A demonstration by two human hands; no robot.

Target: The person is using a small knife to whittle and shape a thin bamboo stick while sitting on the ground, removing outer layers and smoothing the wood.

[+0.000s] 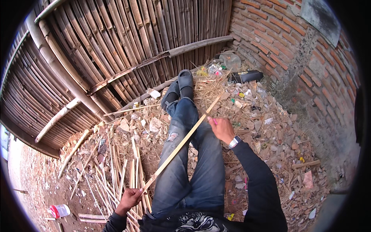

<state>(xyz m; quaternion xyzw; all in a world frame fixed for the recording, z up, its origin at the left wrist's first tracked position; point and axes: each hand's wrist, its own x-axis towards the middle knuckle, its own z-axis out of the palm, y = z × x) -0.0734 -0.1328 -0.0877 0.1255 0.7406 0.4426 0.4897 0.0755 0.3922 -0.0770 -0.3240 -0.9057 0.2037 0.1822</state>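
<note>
A long, pale bamboo strip [178, 146] lies slantwise across my legs, its far end reaching past my right knee. My left hand [130, 199] is closed on its near end, beside my left thigh. Over my right knee, my right hand [223, 130] is closed around a knife [202, 111], of which a bit of pink handle and a thin dark blade show. The blade lies against or very close to the strip; exact contact is hard to make out. Several loose bamboo strips [134, 170] are piled to the left of my legs.
A bamboo wall [127, 34] rises ahead and left, meeting a brick wall [278, 42] on the right. Rubble, straw and litter cover the ground. A black object [245, 76] lies in the corner. A white tub with a red rim [59, 211] lies at the lower left.
</note>
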